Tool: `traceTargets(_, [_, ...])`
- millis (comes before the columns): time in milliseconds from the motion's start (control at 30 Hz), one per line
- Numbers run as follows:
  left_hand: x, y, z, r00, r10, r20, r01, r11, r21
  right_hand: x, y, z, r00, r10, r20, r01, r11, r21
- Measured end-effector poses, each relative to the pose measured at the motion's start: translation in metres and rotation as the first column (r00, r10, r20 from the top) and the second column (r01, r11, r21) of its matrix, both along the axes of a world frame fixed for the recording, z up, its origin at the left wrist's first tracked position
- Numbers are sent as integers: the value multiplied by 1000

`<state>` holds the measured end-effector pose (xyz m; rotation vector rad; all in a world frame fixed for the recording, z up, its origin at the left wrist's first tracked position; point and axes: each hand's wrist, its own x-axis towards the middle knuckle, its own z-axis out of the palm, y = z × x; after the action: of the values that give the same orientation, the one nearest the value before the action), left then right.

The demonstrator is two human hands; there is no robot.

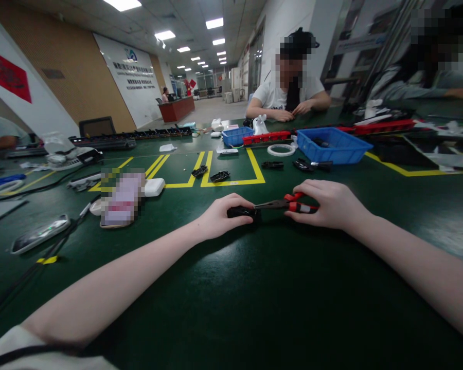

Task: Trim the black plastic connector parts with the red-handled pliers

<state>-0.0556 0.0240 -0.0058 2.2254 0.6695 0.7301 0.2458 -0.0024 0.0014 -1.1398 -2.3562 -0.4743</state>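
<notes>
Left hand is closed over a small black part, pinning it to the green surface; the part sticks out just past the fingertips toward the right. Right hand is wrapped around the red-and-black handles of the pliers, fingers curled shut on them. Pliers lie roughly level, nose pointing left, tip meeting the black part right between the two hands. Whether the tip actually clamps the part or just touches it is hard to say, too small and dark here.

Further back on the surface: more loose black parts lie near the yellow tape lines, well apart from both hands. A white tape ring lies just beside a blue bin; a smaller blue bin and a red tray sit behind it. A white case lies to the left, near a blurred-out item. A person in a white shirt sits across the surface, own hands together at its far edge
</notes>
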Motion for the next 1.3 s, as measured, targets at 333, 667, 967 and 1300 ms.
traceTargets(333, [0, 1, -3, 1000, -17, 18, 17, 1000, 0, 0, 0, 0, 1000, -8, 7, 8, 1000, -13])
traceTargets(667, [0, 1, -3, 999, -30, 13, 30, 1000, 4, -1, -1, 1, 1000, 5, 18, -6, 1000, 24])
traceTargets(967, [0, 0, -1, 999, -41, -8, 41, 999, 23, -14, -6, 1, 1000, 9, 26, -9, 999, 34])
traceTargets(1300, [0, 0, -2, 999, -39, -22, 40, 998, 45, -8, -4, -1, 995, -77, -57, 81, 993, 81])
